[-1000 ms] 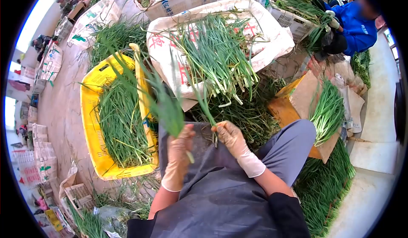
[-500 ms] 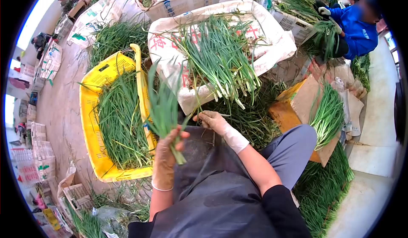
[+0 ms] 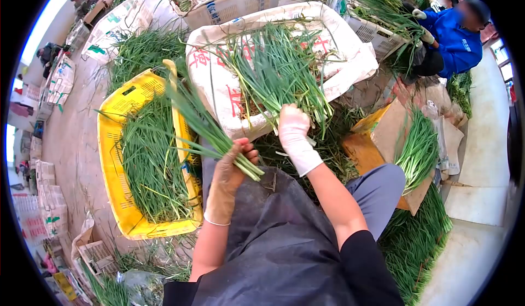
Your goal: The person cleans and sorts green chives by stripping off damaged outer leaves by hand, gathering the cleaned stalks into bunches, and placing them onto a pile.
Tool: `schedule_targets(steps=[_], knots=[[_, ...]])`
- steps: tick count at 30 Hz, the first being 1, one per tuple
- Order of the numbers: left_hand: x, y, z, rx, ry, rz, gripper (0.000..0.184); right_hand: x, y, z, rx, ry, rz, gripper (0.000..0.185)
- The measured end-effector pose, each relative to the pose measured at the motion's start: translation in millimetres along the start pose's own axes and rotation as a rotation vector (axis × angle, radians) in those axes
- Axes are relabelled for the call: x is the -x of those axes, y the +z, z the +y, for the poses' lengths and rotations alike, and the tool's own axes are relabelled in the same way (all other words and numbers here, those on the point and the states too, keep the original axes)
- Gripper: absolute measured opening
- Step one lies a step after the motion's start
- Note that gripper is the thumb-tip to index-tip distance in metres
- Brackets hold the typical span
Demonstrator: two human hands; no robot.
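Observation:
My left hand (image 3: 234, 166), in a thin glove, is closed around a bunch of garlic chives (image 3: 210, 133). The white stem ends stick out to the right of the fist, and the green leaves fan up and left over the rim of the yellow crate (image 3: 116, 185). My right hand (image 3: 293, 123), gloved in white, reaches forward to the pile of garlic chives (image 3: 268, 68) in the crate lined with a white sack (image 3: 202, 90). Its fingers are curled onto the stem ends at the pile's near edge; the fingertips are partly hidden.
More chives (image 3: 147, 169) fill the yellow crate on the left. On the right, a neat bundle (image 3: 420, 144) rests on a cardboard box (image 3: 391, 125). Loose leaves litter the floor. A person in a blue top (image 3: 456, 41) handles chives at the upper right.
My right hand has moved forward from my lap to the pile's stem ends. My left hand has shifted right and a little up, tilting its bunch so the stem ends point right.

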State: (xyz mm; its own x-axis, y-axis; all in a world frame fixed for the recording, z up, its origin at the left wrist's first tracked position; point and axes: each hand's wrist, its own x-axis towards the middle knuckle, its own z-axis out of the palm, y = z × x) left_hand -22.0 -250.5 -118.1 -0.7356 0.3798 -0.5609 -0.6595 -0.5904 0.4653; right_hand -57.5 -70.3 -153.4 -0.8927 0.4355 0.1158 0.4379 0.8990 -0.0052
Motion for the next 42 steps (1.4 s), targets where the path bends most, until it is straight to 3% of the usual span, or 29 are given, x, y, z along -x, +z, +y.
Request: schedule_targets(steps=[1,3,5,7,10,13,15,17,19,21,24,27,31,33,35,36,37,39,41,42], knots=[[4,10,-2,0.010,-0.019,0.101,0.026,-8,-1,7,-0.057,0.019,-0.045,0.011],[3,-8,-4,0.041,-0.020,0.041,0.023,7,-38,25,-0.281,-0.198,0.391,0.008],[0,-26,-13,0.073,-0.033,-0.005,0.020,31,-59,35,-0.559,-0.166,0.420,0.011],[2,-37,-21,0.133,-0.056,-0.128,0.019,61,-32,44,-0.704,-0.070,0.291,0.016],[10,-12,-39,-0.036,-0.089,0.041,0.023,107,-30,41,-0.930,-0.064,0.182,0.012],[0,-33,-66,-0.024,-0.160,0.081,0.029,140,-43,32,-1.157,-0.005,-0.134,0.011],[3,-21,-70,0.104,-0.247,0.102,0.024,152,-31,28,-1.185,-0.083,-0.276,0.012],[5,-23,-67,0.019,-0.230,0.077,0.022,150,-27,32,-1.084,-0.051,-0.366,0.016],[3,-29,-70,-0.029,-0.195,0.128,0.021,140,-26,30,-1.601,0.212,-0.649,0.020],[10,-25,-62,-0.229,-0.098,0.057,0.019,133,-20,29,-1.705,0.318,-0.614,0.020],[9,-14,-53,-0.259,-0.016,0.126,0.022,112,-17,20,-1.656,0.348,-0.494,0.022],[-6,-7,-36,-0.094,0.062,0.174,0.026,78,-17,10,-1.783,0.188,-0.235,0.023],[-33,-24,-5,0.017,0.205,0.240,0.025,41,-15,40,-1.695,0.289,-0.175,0.023],[-34,-38,11,0.017,0.227,0.247,0.024,31,-15,65,-1.283,0.218,-0.151,0.025],[-25,-44,19,-0.163,0.244,0.226,0.020,47,-27,80,-0.403,-0.061,-0.246,0.036],[-15,-37,19,-0.225,0.275,0.207,0.018,58,-55,69,-0.175,0.015,-0.351,0.039],[-6,-31,15,-0.288,0.294,0.189,0.016,74,-64,64,-0.174,-0.073,-0.115,0.042],[5,-30,0,-0.387,0.317,0.128,0.016,95,-90,45,-0.375,-0.055,-0.109,0.042],[19,-15,-14,-0.458,0.248,0.105,0.020,118,-75,29,-0.612,-0.177,-0.101,0.036],[23,-12,-24,-0.427,0.226,0.095,0.021,123,-56,22,-0.986,-0.045,-0.379,0.033]])
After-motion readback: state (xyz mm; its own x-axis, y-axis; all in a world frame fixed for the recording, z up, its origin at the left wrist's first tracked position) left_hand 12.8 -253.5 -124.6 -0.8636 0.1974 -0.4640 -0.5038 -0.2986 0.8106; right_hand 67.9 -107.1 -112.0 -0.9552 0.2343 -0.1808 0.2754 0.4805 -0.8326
